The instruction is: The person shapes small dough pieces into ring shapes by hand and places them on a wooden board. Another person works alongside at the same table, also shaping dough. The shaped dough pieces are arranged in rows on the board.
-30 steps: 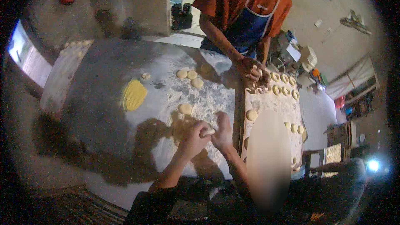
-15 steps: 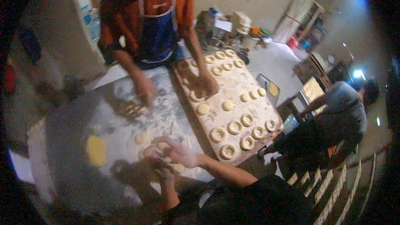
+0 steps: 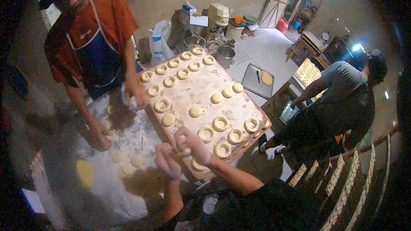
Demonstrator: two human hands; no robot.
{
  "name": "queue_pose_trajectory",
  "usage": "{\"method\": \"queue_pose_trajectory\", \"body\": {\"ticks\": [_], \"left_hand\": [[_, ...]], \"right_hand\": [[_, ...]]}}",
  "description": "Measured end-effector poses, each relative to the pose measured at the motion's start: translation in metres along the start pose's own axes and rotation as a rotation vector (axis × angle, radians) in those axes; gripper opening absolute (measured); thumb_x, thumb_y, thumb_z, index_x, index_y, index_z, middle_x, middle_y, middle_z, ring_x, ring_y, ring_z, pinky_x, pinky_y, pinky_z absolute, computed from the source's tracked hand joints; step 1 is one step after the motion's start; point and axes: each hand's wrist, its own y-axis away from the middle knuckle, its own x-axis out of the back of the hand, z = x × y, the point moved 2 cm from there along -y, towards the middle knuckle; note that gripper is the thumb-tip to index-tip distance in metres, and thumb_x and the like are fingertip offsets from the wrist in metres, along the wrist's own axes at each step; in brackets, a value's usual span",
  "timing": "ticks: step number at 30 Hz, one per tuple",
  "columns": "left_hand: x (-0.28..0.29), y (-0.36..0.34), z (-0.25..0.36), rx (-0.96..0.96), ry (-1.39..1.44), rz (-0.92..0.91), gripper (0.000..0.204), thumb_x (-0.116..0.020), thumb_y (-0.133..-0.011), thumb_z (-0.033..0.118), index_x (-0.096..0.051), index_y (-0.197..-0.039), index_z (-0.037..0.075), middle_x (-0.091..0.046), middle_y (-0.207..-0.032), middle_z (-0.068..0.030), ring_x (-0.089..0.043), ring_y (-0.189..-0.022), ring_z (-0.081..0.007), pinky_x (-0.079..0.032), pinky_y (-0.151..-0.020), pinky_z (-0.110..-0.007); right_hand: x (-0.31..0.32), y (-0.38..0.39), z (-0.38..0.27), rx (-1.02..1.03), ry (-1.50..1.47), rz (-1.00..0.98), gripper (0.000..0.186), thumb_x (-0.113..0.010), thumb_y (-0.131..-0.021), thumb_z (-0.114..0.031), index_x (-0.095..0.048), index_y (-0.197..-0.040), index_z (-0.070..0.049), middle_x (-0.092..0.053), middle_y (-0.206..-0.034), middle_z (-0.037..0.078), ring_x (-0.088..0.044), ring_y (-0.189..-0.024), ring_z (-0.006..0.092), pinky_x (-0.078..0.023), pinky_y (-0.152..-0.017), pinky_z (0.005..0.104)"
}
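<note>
My left hand (image 3: 168,161) and my right hand (image 3: 193,146) are raised close together over the near left edge of a floured wooden board (image 3: 214,77). Their fingers are curled around a small pale piece of dough (image 3: 184,152), mostly hidden by the fingers. Just beyond my right hand lie dough rings (image 3: 206,134) and flat dough rounds (image 3: 195,111) on the board. Another ring (image 3: 198,165) is partly covered by my right wrist. To the left, several dough rounds (image 3: 136,161) rest on the floured table (image 3: 128,192), near a yellow flat slab (image 3: 84,173).
Across the table a co-worker in an orange shirt and blue apron works, one hand (image 3: 100,137) at dough pieces. At right another person (image 3: 346,90) bends beside a tray of dough pieces (image 3: 308,72). Racked trays (image 3: 342,196) stand lower right; a metal tray (image 3: 258,80) lies beyond the board.
My hands have moved up and right from the table's dough to the board's edge. The view has swung right. The co-worker's hand has left the ring on the board.
</note>
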Motion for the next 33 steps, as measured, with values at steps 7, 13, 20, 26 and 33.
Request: {"method": "queue_pose_trajectory", "body": {"ticks": [7, 13, 20, 26, 33], "left_hand": [[-0.106, 0.001, 0.024, 0.231, -0.281, -0.22, 0.034, -0.041, -0.102, 0.031, -0.058, -0.097, 0.003, -0.065, -0.08, -0.0155, -0.066, -0.073, -0.0295, -0.05, -0.066, -0.04], [-0.17, -0.001, 0.039, 0.038, -0.278, -0.34, 0.028, -0.04, -0.103, 0.026, -0.057, -0.105, 0.005, -0.067, -0.084, -0.0193, -0.068, -0.08, -0.0386, -0.052, -0.068, -0.043], [-0.223, 0.005, 0.014, 0.093, -0.298, -0.396, 0.038, -0.036, -0.104, 0.041, -0.052, -0.102, 0.006, -0.064, -0.083, -0.0224, -0.064, -0.082, -0.0476, -0.048, -0.067, -0.054], [-0.253, -0.001, 0.021, 0.125, -0.23, -0.469, 0.032, -0.036, -0.105, 0.036, -0.048, -0.113, 0.008, -0.066, -0.084, -0.0251, -0.064, -0.086, -0.0485, -0.048, -0.07, -0.057], [-0.28, -0.033, 0.02, 0.127, -0.514, -0.427, 0.033, -0.043, -0.102, 0.031, -0.046, -0.118, 0.002, -0.062, -0.092, -0.0354, -0.06, -0.087, -0.0546, -0.048, -0.075, -0.059]], "right_hand": [[0.074, 0.03, -0.061, 0.2, 0.737, 0.021, 0.04, -0.047, -0.102, -0.032, -0.04, -0.134, -0.009, -0.059, -0.114, 0.019, -0.061, -0.102, 0.0305, -0.052, -0.086, 0.0402], [0.128, 0.056, -0.103, 0.059, 0.046, 0.093, 0.039, -0.039, -0.104, -0.039, -0.038, -0.13, -0.01, -0.062, -0.111, 0.02, -0.066, -0.083, 0.0219, -0.054, -0.069, 0.035], [0.185, 0.067, -0.115, 0.195, -0.133, 0.018, 0.063, -0.055, -0.096, -0.047, -0.033, -0.143, -0.01, -0.065, -0.088, 0.013, -0.063, -0.078, 0.0254, -0.051, -0.067, 0.0347], [0.222, 0.063, -0.124, -0.035, 0.426, 0.26, 0.047, -0.051, -0.096, -0.026, -0.039, -0.139, -0.01, -0.061, -0.096, 0.014, -0.063, -0.082, 0.0174, -0.051, -0.065, 0.0316], [0.258, 0.023, -0.112, 0.025, 0.847, 0.48, 0.073, -0.047, -0.098, -0.055, -0.034, -0.142, 0.002, -0.053, -0.126, 0.026, -0.062, -0.1, 0.0349, -0.048, -0.088, 0.0417]]}}
